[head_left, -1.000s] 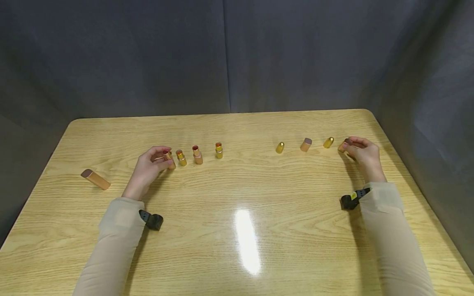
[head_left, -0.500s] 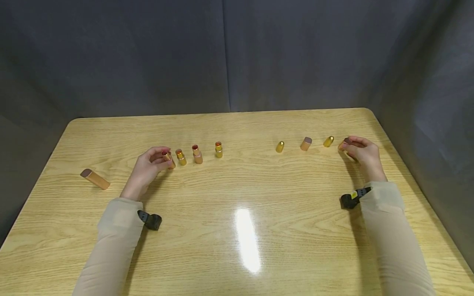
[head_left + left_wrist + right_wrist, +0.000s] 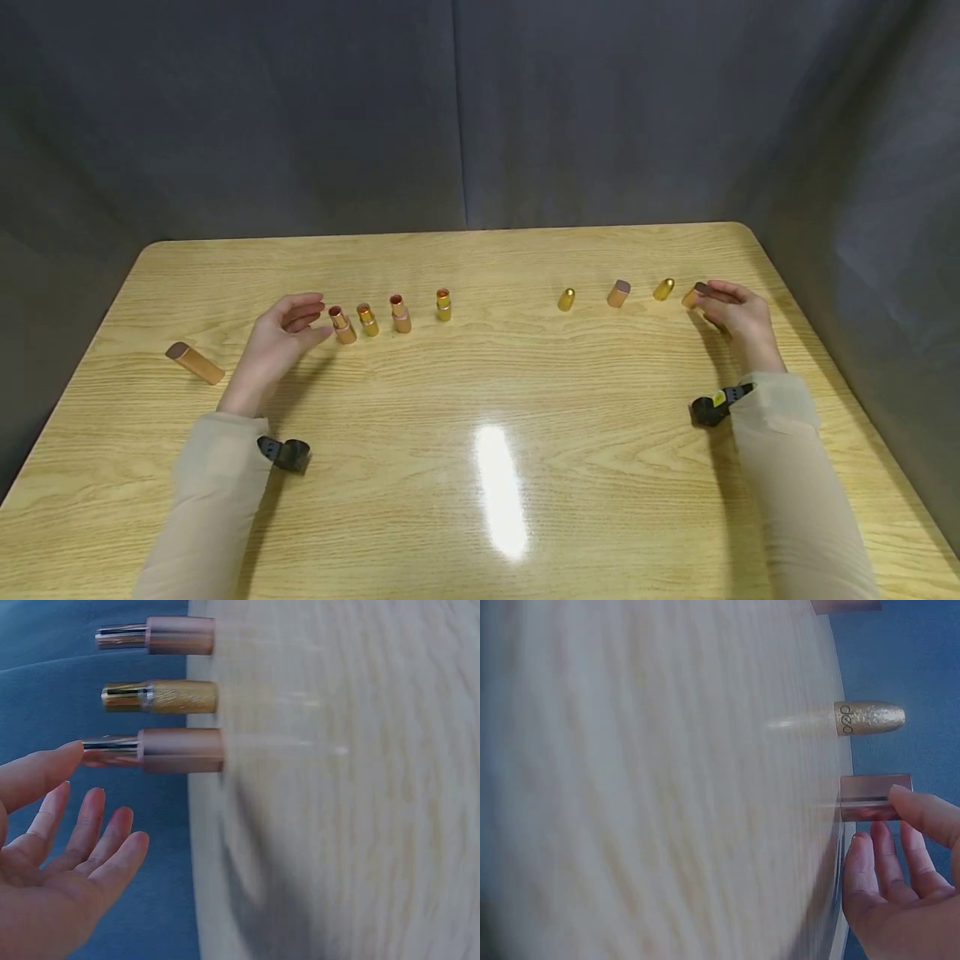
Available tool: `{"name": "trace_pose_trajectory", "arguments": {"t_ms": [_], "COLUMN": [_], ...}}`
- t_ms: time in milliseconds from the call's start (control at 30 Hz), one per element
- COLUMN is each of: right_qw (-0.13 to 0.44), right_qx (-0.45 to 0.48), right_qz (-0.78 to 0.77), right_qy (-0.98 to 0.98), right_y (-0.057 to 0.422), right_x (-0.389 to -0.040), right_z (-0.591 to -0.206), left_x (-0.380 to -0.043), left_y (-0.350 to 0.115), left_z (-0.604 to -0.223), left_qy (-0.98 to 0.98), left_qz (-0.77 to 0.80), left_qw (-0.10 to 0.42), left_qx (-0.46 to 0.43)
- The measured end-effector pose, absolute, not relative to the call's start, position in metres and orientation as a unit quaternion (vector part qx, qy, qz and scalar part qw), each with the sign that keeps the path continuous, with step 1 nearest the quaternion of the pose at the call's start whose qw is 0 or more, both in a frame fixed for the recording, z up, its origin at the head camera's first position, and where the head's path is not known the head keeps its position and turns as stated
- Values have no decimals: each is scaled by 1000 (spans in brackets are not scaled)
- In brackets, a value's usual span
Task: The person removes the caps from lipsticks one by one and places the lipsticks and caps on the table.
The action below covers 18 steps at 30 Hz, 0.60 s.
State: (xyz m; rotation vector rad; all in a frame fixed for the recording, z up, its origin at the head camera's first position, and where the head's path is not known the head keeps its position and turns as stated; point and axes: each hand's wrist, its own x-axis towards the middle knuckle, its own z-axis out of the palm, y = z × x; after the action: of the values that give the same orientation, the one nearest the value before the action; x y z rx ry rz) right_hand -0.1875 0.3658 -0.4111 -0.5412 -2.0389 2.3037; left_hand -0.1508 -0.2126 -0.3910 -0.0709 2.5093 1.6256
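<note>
My left hand [image 3: 276, 342] has its fingers spread beside an uncapped rose-gold lipstick [image 3: 342, 326] standing upright; a small gap shows between them. In the left wrist view the thumb [image 3: 56, 766] overlaps that lipstick's top. To its right stand an uncapped gold lipstick [image 3: 367, 321], another rose-gold lipstick [image 3: 401, 315] and another gold one. At the far right my right hand [image 3: 742, 321] holds a rose-gold lipstick cap [image 3: 866, 799] on the table, thumb in front and index finger partly hidden behind it. Next to that cap stands a gold rounded cap [image 3: 663, 289].
Another gold lipstick [image 3: 444, 305] stands near the table's middle. Right of it are a gold cap [image 3: 567, 299] and a rose-gold cap [image 3: 618, 293]. A closed-looking rose-gold tube [image 3: 195, 362] is at the far left. A dark curtain [image 3: 465, 117] hangs behind the table [image 3: 420, 483].
My left hand has let go of the rose-gold lipstick and moved left, leaving it standing. The right hand has barely moved; a little more of its cap shows.
</note>
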Motion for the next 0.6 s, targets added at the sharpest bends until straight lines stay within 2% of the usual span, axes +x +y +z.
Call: {"name": "trace_pose_trajectory", "arguments": {"t_ms": [433, 600], "right_qw": [75, 91], "right_qx": [-181, -174], "right_qz": [777, 775], "right_qy": [-598, -601], "right_y": [365, 359], "right_x": [-186, -187], "right_z": [-395, -386], "left_x": [-125, -118], "left_y": [-237, -249], "left_z": [-368, -366], "left_qy": [842, 804], "left_qz": [538, 592], "left_qw": [-28, -55], "left_qx": [-21, -23]}}
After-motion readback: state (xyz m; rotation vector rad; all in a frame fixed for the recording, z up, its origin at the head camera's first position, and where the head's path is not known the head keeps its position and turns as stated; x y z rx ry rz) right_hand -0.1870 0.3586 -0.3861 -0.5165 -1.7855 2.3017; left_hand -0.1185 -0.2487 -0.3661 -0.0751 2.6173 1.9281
